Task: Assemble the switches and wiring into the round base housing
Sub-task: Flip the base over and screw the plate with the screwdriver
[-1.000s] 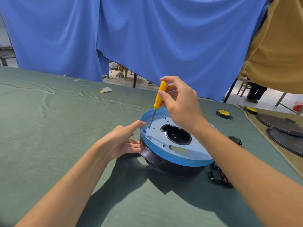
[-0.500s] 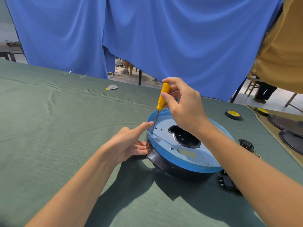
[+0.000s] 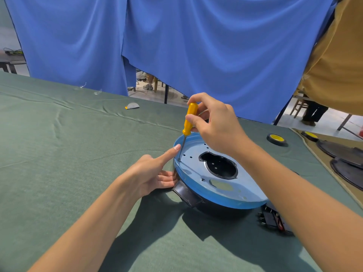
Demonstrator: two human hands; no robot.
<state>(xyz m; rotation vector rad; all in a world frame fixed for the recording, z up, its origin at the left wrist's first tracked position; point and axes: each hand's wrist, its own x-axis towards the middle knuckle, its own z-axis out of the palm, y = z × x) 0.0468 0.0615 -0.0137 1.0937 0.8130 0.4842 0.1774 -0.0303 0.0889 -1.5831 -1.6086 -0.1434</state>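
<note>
Across the green worktop (image 3: 59, 158) almost nothing has shifted over the last second. Our view has swung a little, but the round base housing (image 3: 247, 193) sits where it was, black body down and blue plate up, in the middle of the cloth.

The left hand (image 3: 149, 173) is still braced against the housing's near-left side. Its fingers are not wrapped round anything, and the forefinger stays stretched out to the rim just beside the tool's shaft. The right hand (image 3: 218, 130) keeps its fingertip pinch on the handle of the yellow screwdriver (image 3: 189, 118). The blade stands nearly upright with its tip in the same hole by the left edge of the plate.

We read that as a screw being driven in small turns. The plate is getting fastened down, and the other holes along it look unfilled.

Now for what we can't see. The screw itself is too small to make out under the tip, so we cannot tell how far in it is. The right forearm covers the far right of the plate and part of the switch block (image 3: 272, 220), which lies on the cloth just beside the housing, not in it. Its wiring is mostly hidden. Through the dark cutout we get only blackness and a few pale dots.
</note>
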